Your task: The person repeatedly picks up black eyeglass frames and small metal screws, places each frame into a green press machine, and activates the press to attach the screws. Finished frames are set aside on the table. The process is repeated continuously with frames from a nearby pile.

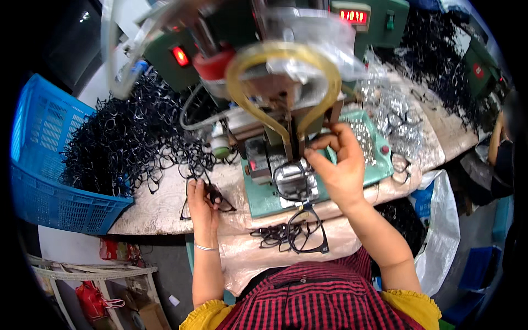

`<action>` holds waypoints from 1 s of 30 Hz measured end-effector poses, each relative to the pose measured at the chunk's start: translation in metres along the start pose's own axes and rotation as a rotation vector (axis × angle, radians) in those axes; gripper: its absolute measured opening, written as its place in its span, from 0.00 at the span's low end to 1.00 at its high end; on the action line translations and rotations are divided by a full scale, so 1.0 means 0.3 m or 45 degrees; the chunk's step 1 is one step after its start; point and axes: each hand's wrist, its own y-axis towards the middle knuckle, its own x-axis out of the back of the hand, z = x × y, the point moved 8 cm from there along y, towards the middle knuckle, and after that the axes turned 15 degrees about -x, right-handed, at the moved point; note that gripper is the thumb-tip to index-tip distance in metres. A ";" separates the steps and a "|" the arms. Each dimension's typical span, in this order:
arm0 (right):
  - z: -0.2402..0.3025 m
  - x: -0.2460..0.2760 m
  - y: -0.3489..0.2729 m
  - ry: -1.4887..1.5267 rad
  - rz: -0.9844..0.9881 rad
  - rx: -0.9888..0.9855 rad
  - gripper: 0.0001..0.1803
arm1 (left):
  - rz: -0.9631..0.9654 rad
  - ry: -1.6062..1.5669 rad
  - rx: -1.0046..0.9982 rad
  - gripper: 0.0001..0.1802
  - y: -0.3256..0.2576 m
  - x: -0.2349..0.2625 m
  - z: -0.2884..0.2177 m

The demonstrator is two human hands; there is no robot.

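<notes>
A black eyeglass frame [307, 212] lies across the small metal fixture of a green machine, one rim on the fixture and the other hanging toward me. Above it, two arms of a looped brass-coloured electrode [234, 82] come down close to the frame. My right hand [344, 168] is at the fixture's right side, thumb and fingertips pinched beside the electrode tips; anything between them is hidden. Further left, my left hand [202, 204] has its fingers curled on another black eyeglass frame [224, 202] at the table's front edge.
Tangled black eyeglass frames [137, 121] pile up at the left by a blue crate [69, 190]. Right of the fixture stands a green tray [379, 140] of small metal parts, with clear bags [399, 118] behind. Several black frames [269, 236] lie on the covered lap area. Another person's arm [496, 136] shows far right.
</notes>
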 end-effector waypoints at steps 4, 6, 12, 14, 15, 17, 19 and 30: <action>-0.007 0.001 -0.016 0.092 0.057 0.028 0.30 | 0.304 -0.015 -0.644 0.08 -0.072 -0.193 -0.332; 0.018 -0.029 -0.017 0.131 0.153 0.035 0.32 | 0.559 -0.105 -1.097 0.06 -0.153 -0.326 -0.557; 0.046 -0.053 -0.071 0.281 0.171 -0.081 0.33 | 0.653 0.032 -1.346 0.06 -0.163 -0.548 -0.680; 0.046 -0.018 -0.084 0.142 0.216 0.050 0.26 | 0.683 0.095 -1.455 0.07 -0.207 -0.545 -0.647; 0.037 0.007 -0.081 0.030 0.314 0.104 0.22 | 0.781 0.395 -1.617 0.10 -0.256 -0.549 -0.636; 0.043 0.124 -0.023 -0.707 -0.144 0.464 0.14 | 1.018 0.532 -1.716 0.06 -0.326 -0.575 -0.564; -0.048 0.229 0.032 -1.210 -0.485 0.322 0.16 | 1.205 0.588 -1.644 0.03 -0.353 -0.604 -0.484; -0.166 0.184 0.079 -1.248 -0.200 0.563 0.06 | 1.253 0.604 -1.687 0.08 -0.390 -0.635 -0.422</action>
